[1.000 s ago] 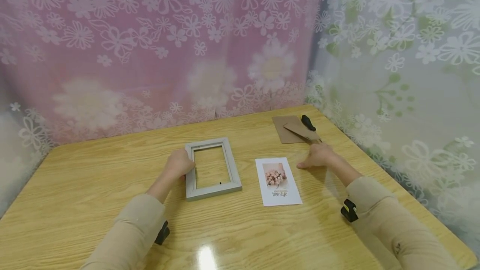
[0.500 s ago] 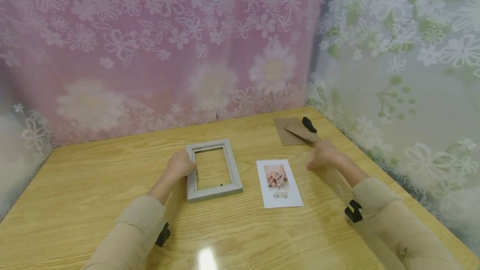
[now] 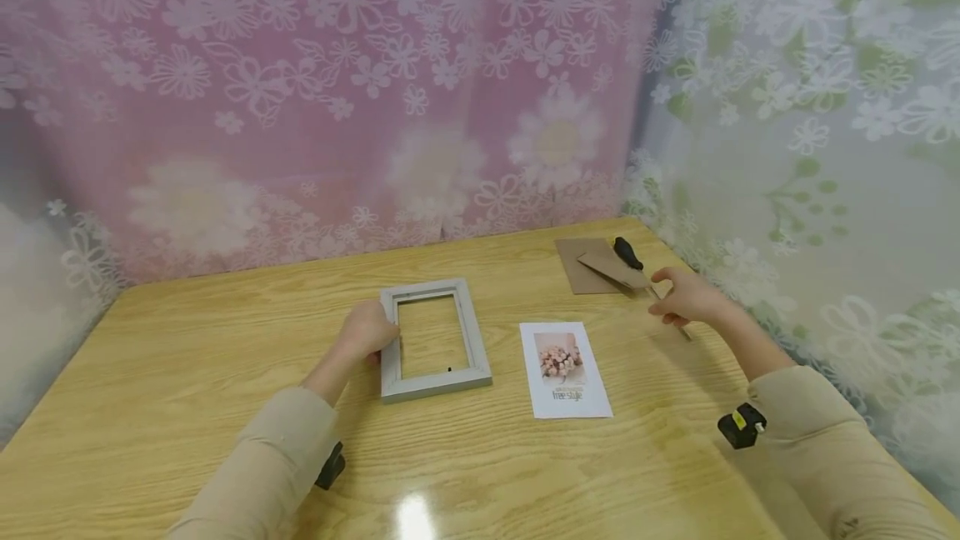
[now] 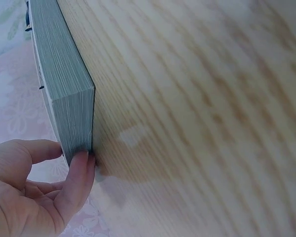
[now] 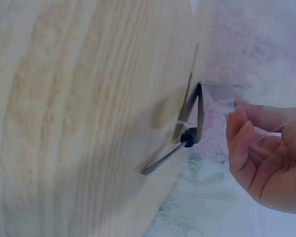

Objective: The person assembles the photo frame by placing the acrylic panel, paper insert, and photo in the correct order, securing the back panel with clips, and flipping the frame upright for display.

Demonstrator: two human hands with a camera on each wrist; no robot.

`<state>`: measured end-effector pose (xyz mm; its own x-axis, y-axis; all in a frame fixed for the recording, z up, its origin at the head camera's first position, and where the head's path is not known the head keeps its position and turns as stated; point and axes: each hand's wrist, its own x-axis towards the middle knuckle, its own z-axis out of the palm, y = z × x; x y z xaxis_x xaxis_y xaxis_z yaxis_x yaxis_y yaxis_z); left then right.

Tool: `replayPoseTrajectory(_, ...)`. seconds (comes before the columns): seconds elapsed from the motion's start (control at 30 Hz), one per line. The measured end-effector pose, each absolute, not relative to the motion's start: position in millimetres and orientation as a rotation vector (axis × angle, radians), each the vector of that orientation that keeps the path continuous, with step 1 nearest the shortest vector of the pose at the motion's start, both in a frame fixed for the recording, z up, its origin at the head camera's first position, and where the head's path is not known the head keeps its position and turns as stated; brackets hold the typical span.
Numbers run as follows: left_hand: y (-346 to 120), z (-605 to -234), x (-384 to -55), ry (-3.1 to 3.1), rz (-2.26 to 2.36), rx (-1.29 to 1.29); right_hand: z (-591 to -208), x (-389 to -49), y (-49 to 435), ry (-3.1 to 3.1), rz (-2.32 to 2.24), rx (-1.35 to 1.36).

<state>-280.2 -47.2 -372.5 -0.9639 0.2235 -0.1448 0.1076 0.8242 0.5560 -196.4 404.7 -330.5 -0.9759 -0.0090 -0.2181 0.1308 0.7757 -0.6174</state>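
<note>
A grey picture frame (image 3: 435, 340) lies on the table, its middle open. My left hand (image 3: 366, 330) grips its left side; in the left wrist view, thumb and fingers (image 4: 79, 177) pinch the frame's edge. My right hand (image 3: 690, 297) is raised near the table's right side. In the right wrist view, its thumb and fingers pinch a thin clear sheet (image 5: 222, 91), whose outline is faint. Beyond it lie a brown backing board (image 3: 573, 273) with a propped-up flap and a screwdriver (image 3: 627, 252) with a black handle. A white flower print (image 3: 566, 369) lies between my hands.
The wood-grain table (image 3: 225, 357) reaches a pink floral curtain (image 3: 337, 148) at the back and a white-green floral curtain (image 3: 787, 190) on the right. A small black camera is strapped at each wrist.
My right hand has lifted and moved right with the clear sheet, away from the print, uncovering the screwdriver's shaft. The left hand keeps its grip on the picture frame.
</note>
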Motion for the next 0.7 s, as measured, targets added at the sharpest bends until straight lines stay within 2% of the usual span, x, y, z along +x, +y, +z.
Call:
replayPoseTrajectory(0.37, -50, -372, -282, 2.733, 0.911, 0.221, -310, -196, 404, 2.768, -1.216, -0.002)
replayPoseTrajectory(0.7, -57, -371, -280, 2.666, 1.021, 0.178, -295, -213, 363, 2.768, -1.352, -0.017)
